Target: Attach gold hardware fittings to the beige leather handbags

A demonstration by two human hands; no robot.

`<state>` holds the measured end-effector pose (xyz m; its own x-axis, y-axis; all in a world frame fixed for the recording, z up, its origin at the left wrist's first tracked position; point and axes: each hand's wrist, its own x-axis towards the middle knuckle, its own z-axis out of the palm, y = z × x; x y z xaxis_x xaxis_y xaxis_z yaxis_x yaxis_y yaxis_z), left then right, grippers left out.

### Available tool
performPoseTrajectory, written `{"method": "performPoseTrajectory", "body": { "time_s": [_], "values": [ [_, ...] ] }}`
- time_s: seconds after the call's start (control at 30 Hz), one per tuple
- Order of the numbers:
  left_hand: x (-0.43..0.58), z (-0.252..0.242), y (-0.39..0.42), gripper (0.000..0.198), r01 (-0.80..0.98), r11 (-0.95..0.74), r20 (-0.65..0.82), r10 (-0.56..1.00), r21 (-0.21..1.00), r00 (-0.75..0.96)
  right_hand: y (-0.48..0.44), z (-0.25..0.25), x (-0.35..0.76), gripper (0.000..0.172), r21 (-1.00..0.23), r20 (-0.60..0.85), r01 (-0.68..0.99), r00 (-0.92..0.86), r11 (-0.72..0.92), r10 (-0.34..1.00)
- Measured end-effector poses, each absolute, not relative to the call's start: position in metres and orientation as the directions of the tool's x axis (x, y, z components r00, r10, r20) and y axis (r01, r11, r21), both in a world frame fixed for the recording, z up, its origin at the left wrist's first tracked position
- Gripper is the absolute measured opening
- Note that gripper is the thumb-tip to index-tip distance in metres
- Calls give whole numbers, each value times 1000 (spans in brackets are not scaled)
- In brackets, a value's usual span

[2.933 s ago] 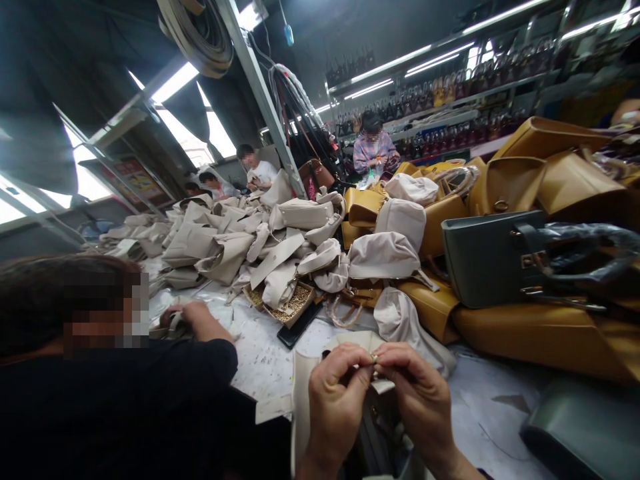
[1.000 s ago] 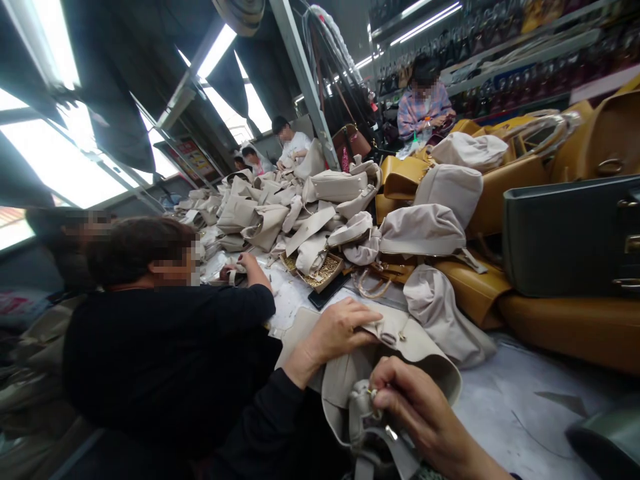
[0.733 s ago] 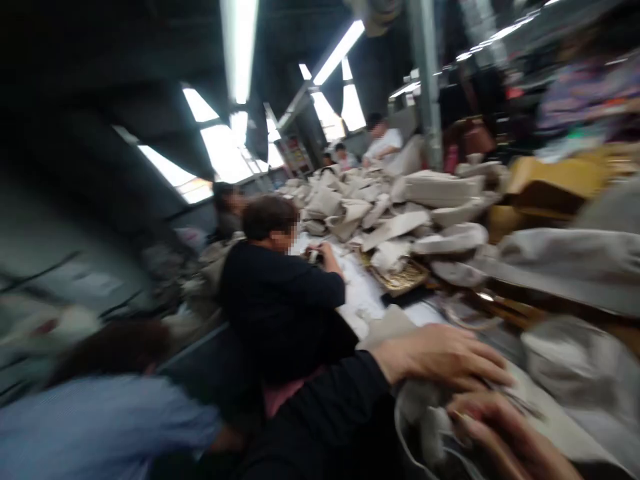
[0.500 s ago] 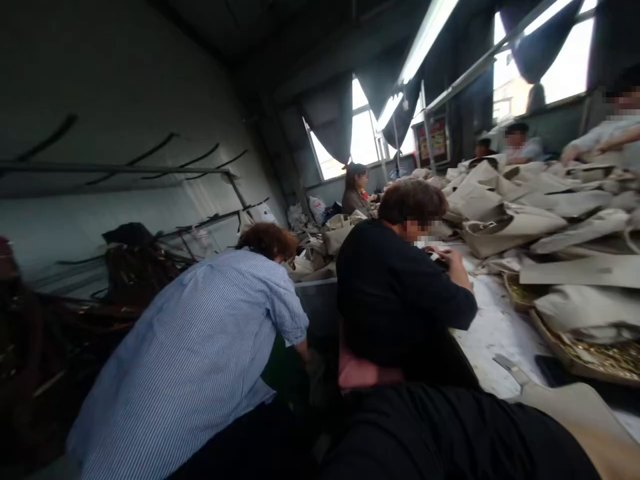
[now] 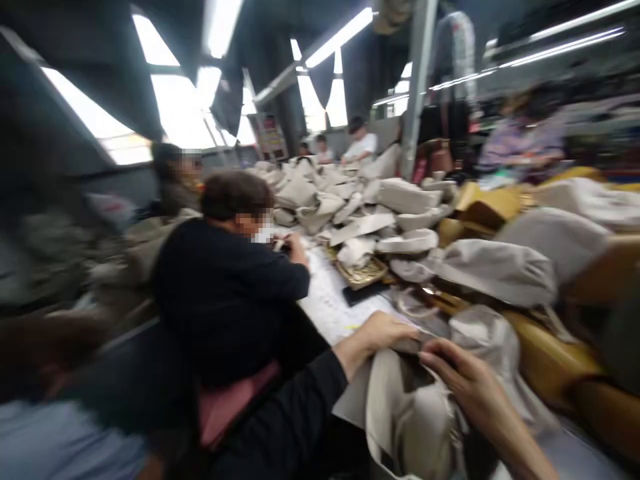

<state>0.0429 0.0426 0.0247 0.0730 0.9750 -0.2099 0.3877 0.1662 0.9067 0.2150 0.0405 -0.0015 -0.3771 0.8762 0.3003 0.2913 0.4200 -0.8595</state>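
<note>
My left hand (image 5: 385,332), in a dark sleeve, is closed on the upper edge of a beige bag (image 5: 425,427) at the table's near edge. Opposite it, my right hand (image 5: 460,373) pinches the same edge, thumb and fingers together. The bag hangs below both hands, its strap looping out on the left side. Motion blur hides the fine detail at the fingertips. Close to my right hand lies another pale bag (image 5: 483,340).
A co-worker in a dark top (image 5: 225,287) sits to my left; another person's blue striped shirt (image 5: 65,433) is at lower left. On the white table (image 5: 325,293) are a tray of brass-coloured pieces (image 5: 363,272), a dark flat object (image 5: 365,293) and heaps of beige bags (image 5: 310,207). Yellow-brown pieces (image 5: 555,347) lie right.
My view has swung right from the wall and co-workers to the table. Both my hands, not visible before, now show on the beige bag.
</note>
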Motion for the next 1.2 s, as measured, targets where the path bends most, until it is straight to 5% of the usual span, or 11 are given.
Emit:
{"method": "performPoseTrajectory", "body": {
  "time_s": [0.13, 0.4, 0.77, 0.93, 1.07, 1.2],
  "values": [
    [32, 5, 76, 43, 375, 105, -206, 948, 921, 242, 19, -7, 251, 27, -887, 130, 390, -300, 246, 945],
    [20, 17, 67, 24, 471, -170, 9, 946, 866, 325, 27, 4, 234, 21, -884, 92, 433, -205, 174, 975],
    [15, 16, 56, 34, 748, -604, 373, 784, 276, 496, 32, 0, 222, 23, -908, 147, 363, -188, 208, 971],
    [12, 23, 59, 29, 640, -595, 354, 804, 487, 479, 39, -5, 222, 25, -907, 207, 340, -150, 247, 967],
    [17, 25, 67, 22, 557, -289, 175, 952, 779, 249, 46, -10, 216, 24, -903, 259, 328, -96, 276, 961],
    [26, 20, 77, 19, 443, -76, 35, 994, 893, 102, 48, -14, 203, 18, -919, 267, 267, -122, 290, 956]
  ]
}}
